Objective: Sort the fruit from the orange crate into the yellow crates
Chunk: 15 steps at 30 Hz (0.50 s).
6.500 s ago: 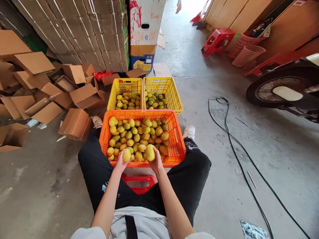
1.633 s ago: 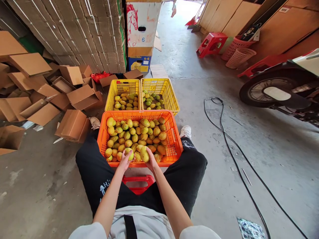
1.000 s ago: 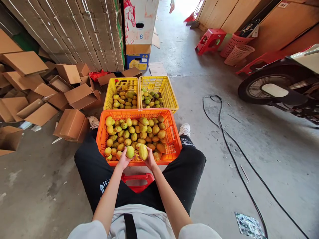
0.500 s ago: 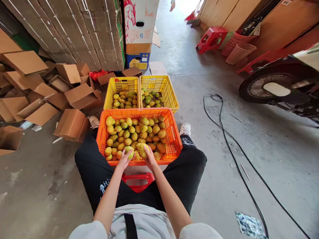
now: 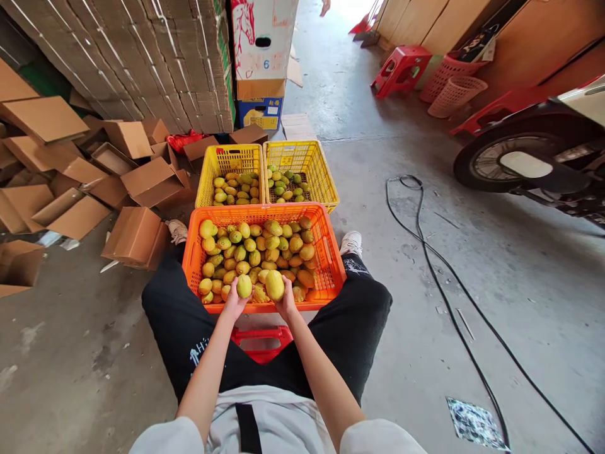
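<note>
I sit on a red stool (image 5: 261,340) with an orange crate (image 5: 331,265) of yellow-green fruit between my legs. My left hand (image 5: 233,304) is closed around one yellow-green fruit (image 5: 244,285) above the crate's near edge. Beside it, my right hand (image 5: 287,304) grips a larger yellow fruit (image 5: 275,285). Behind the orange crate stand two yellow crates: the left yellow crate (image 5: 208,183) holds yellower fruit, the right yellow crate (image 5: 321,176) holds greener fruit.
Loose cardboard boxes (image 5: 137,236) litter the floor on the left, with stacked flat cartons (image 5: 142,57) behind. A black cable (image 5: 425,252) runs across the concrete on the right. A motorbike wheel (image 5: 515,167), a red stool (image 5: 401,66) and pink baskets (image 5: 454,94) stand at the right rear.
Both hands have stayed at the near edge of the orange crate, turning the fruit they hold; half a second ago the fruit were lower among the pile, now they are raised and upright.
</note>
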Each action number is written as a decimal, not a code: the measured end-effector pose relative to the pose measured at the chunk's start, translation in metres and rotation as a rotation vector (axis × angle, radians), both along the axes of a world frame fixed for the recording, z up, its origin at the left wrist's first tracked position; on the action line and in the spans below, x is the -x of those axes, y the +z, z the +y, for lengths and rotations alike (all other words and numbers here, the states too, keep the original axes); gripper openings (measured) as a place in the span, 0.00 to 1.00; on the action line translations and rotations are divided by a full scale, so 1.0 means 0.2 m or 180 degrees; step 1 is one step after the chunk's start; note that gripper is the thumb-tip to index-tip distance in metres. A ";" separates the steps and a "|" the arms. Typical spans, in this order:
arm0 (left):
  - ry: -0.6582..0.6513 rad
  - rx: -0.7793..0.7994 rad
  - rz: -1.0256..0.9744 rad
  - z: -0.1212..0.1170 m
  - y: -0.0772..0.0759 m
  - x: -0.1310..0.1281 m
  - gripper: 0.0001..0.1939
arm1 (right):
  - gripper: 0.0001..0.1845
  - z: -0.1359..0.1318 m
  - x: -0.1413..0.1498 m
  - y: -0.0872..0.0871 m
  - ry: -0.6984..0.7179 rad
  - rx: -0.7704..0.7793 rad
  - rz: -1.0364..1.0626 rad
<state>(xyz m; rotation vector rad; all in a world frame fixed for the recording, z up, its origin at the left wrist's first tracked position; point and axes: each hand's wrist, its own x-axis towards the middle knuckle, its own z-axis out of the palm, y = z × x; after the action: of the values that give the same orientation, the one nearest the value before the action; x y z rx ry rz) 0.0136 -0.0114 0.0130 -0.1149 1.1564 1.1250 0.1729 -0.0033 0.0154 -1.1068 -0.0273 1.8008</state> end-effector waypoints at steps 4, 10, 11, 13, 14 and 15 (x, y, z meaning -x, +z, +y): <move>0.0054 0.0061 -0.0171 0.00 0.01 0.00 0.20 | 0.18 0.00 0.00 0.03 -0.0052 0.0122 0.0025; -0.0053 0.0065 -0.0266 0.01 0.03 0.01 0.18 | 0.19 0.00 -0.01 0.04 -0.0075 0.0042 0.0052; -0.0043 0.0076 -0.0280 0.01 0.03 0.01 0.18 | 0.19 0.00 -0.01 0.04 -0.0084 -0.0009 0.0051; 0.0017 0.0077 -0.0291 0.01 0.03 0.01 0.19 | 0.19 0.00 -0.01 0.03 -0.0112 -0.0030 0.0050; 0.0052 0.0043 -0.0295 0.01 0.04 0.01 0.19 | 0.19 0.00 -0.01 0.03 -0.0124 -0.0005 0.0049; 0.0084 -0.0025 -0.0292 0.00 0.04 0.01 0.18 | 0.19 0.00 -0.01 0.02 -0.0144 0.0017 0.0038</move>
<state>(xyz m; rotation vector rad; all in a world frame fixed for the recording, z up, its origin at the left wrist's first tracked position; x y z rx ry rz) 0.0123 -0.0111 0.0203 -0.1743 1.0716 1.1361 0.1741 -0.0031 0.0199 -1.0919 0.0096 1.7679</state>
